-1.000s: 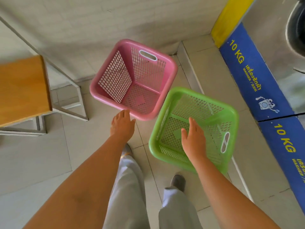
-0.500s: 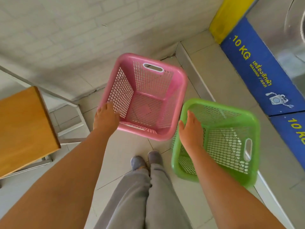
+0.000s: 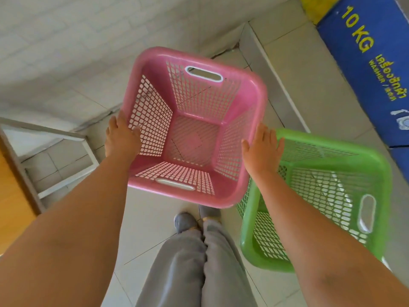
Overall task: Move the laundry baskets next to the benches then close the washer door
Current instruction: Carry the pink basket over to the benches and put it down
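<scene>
The pink laundry basket [image 3: 254, 89] is empty and fills the middle of the view. It sits a little above the floor, and its near right corner overlaps the green basket [image 3: 380, 173]. My left hand [image 3: 120, 138] grips the pink basket's left rim with the thumb inside. My right hand [image 3: 263, 149] lies against its right rim with fingers spread, just over the green basket's far corner. The green basket is empty and stands on the floor at the right. The wooden bench [image 3: 11, 196] is at the left edge. No washer door shows.
The bench's white metal frame [image 3: 66, 138] stands left of the pink basket. A blue "10 KG" washer panel [image 3: 371, 63] runs along the right on a raised tiled step [image 3: 276, 85]. A pale wall is ahead. My legs and shoes [image 3: 186, 220] are below the baskets.
My right hand left the green basket's rim and moved to the pink basket's right rim. My left hand slid along the pink basket's left rim. The pink basket now looks nearer and overlaps the green one.
</scene>
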`<state>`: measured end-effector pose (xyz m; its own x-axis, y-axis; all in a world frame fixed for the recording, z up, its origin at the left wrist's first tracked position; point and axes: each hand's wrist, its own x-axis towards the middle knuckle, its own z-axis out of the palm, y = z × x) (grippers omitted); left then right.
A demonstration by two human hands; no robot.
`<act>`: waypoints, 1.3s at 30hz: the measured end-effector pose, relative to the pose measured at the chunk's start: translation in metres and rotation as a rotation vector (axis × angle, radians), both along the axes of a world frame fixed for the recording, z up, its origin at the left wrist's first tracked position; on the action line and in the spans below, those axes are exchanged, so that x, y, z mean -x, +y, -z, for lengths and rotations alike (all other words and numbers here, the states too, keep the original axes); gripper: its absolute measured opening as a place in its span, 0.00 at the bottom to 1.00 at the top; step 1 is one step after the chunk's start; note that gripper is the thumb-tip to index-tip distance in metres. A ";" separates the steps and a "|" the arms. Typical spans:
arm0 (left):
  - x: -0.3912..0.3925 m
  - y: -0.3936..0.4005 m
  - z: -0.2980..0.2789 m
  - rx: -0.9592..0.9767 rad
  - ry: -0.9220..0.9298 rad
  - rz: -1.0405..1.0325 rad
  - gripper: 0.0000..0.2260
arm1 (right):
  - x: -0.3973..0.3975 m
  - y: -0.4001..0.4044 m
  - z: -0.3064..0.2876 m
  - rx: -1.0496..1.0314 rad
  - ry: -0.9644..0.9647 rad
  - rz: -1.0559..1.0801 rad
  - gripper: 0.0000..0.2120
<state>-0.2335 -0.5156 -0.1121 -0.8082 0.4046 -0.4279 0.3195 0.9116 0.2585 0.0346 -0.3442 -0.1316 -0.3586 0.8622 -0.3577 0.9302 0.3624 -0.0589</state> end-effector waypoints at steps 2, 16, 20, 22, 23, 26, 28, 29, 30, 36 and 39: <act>0.010 0.003 0.017 0.006 -0.009 -0.022 0.29 | 0.005 0.004 0.016 0.002 -0.027 0.034 0.33; 0.017 -0.037 0.040 -0.045 0.100 -0.054 0.29 | 0.014 -0.010 0.043 -0.177 0.160 0.055 0.37; 0.011 -0.066 0.011 -0.022 0.130 -0.106 0.28 | 0.019 -0.019 0.017 -0.176 0.268 0.015 0.37; 0.005 -0.077 -0.013 -0.021 0.142 -0.132 0.27 | 0.018 -0.024 -0.003 -0.161 0.338 0.003 0.36; 0.001 -0.081 -0.027 -0.023 0.146 -0.143 0.26 | 0.017 -0.028 -0.014 -0.143 0.381 0.011 0.36; -0.012 -0.094 -0.070 -0.027 0.144 -0.173 0.26 | 0.010 -0.044 -0.054 -0.051 0.492 0.043 0.34; -0.022 -0.104 -0.098 -0.035 0.135 -0.189 0.27 | 0.003 -0.055 -0.083 -0.012 0.518 0.052 0.34; -0.027 -0.111 -0.111 -0.042 0.139 -0.192 0.27 | -0.001 -0.060 -0.097 -0.002 0.521 0.052 0.34; -0.033 -0.118 -0.123 -0.048 0.148 -0.193 0.27 | -0.005 -0.065 -0.111 0.005 0.523 0.050 0.33; -0.073 -0.165 -0.182 -0.070 0.176 -0.283 0.29 | -0.024 -0.088 -0.177 0.019 0.536 -0.026 0.34; -0.098 -0.190 -0.204 -0.084 0.191 -0.353 0.29 | -0.032 -0.100 -0.202 0.041 0.546 -0.066 0.34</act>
<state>-0.1351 -0.7057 0.0916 -0.9653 0.1153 -0.2341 0.0402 0.9521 0.3031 0.0663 -0.4441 0.0703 -0.5545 0.8207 -0.1375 0.7358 0.4063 -0.5419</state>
